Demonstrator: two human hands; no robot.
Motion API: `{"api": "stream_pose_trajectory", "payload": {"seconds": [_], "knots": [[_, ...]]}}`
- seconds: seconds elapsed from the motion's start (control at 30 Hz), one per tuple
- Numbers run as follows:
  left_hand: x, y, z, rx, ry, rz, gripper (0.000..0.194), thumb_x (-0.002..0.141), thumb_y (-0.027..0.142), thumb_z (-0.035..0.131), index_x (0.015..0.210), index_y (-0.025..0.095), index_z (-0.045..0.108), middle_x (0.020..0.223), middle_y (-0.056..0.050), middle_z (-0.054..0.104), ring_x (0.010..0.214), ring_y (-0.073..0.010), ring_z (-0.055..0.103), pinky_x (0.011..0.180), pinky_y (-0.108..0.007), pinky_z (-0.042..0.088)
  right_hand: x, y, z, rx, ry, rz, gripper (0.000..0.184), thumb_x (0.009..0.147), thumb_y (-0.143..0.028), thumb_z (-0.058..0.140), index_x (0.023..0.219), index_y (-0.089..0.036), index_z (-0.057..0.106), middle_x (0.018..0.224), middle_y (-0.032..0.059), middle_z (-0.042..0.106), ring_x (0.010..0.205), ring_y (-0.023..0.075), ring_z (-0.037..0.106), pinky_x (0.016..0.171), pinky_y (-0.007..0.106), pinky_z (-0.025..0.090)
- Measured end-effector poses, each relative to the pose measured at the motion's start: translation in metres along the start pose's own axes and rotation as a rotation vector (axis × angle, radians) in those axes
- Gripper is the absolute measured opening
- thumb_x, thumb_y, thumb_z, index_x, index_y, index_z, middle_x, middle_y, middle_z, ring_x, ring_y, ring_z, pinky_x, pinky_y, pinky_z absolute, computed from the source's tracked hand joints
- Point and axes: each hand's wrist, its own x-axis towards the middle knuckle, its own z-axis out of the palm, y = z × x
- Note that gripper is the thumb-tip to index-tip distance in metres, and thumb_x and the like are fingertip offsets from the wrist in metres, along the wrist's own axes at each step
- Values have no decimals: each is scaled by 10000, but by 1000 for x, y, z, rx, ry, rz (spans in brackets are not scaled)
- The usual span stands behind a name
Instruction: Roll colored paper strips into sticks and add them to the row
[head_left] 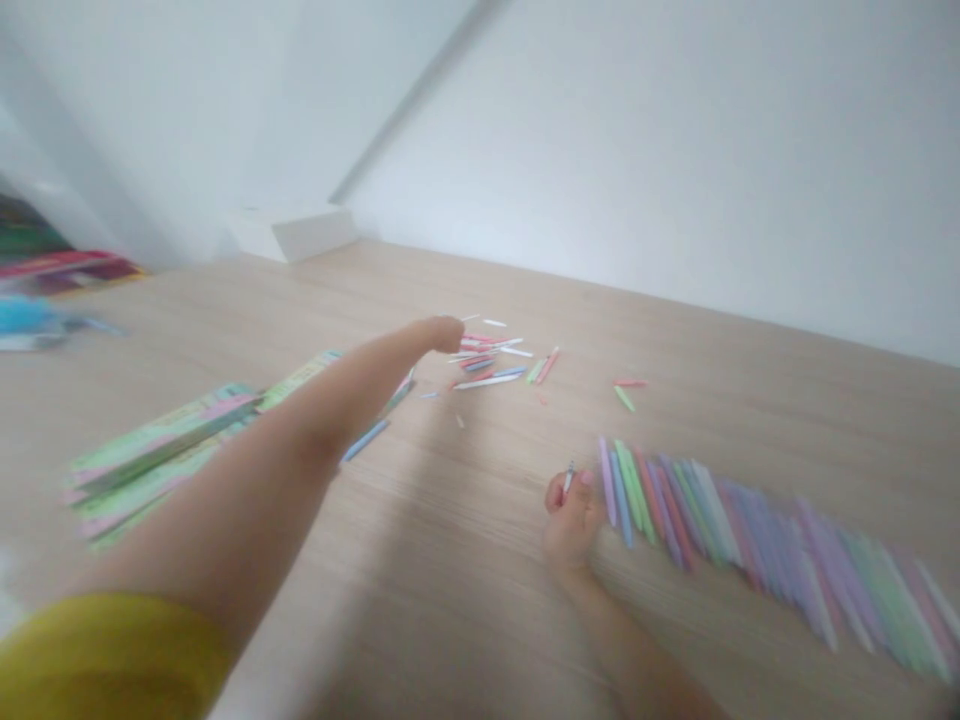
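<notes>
My left hand [448,334] reaches far out to the edge of a loose pile of slim coloured sticks [487,348]. It is turned away and blurred, so its fingers do not show clearly. Low on the right, my right hand [574,515] is closed in a pinch around a short, slim white stick [568,478] that points up. Just beside it begins a long row of pastel sticks [705,510], laid side by side in purple, blue, green, pink and white, running toward the lower right corner.
Flat green-and-pink boxes [165,440] lie at the left, partly behind my left arm. Near them is a blue stick [366,440]. A pink and a green stick [624,398] lie apart. A white box [296,232] stands by the wall; a blurred blue item [30,315] is far left.
</notes>
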Motion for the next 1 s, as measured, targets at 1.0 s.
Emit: {"api": "stream_pose_trajectory", "payload": {"seconds": [1.0], "knots": [[-98,77,5,-538,33,242,377,944,333,330,1100,132,609,803,-46,632,682,-120,555,645,-216,435,6,21,-5,-321,-173,-246,561,972,-441,267,513,-194,473,429,2,455,420,123,438,463,264,257]]}}
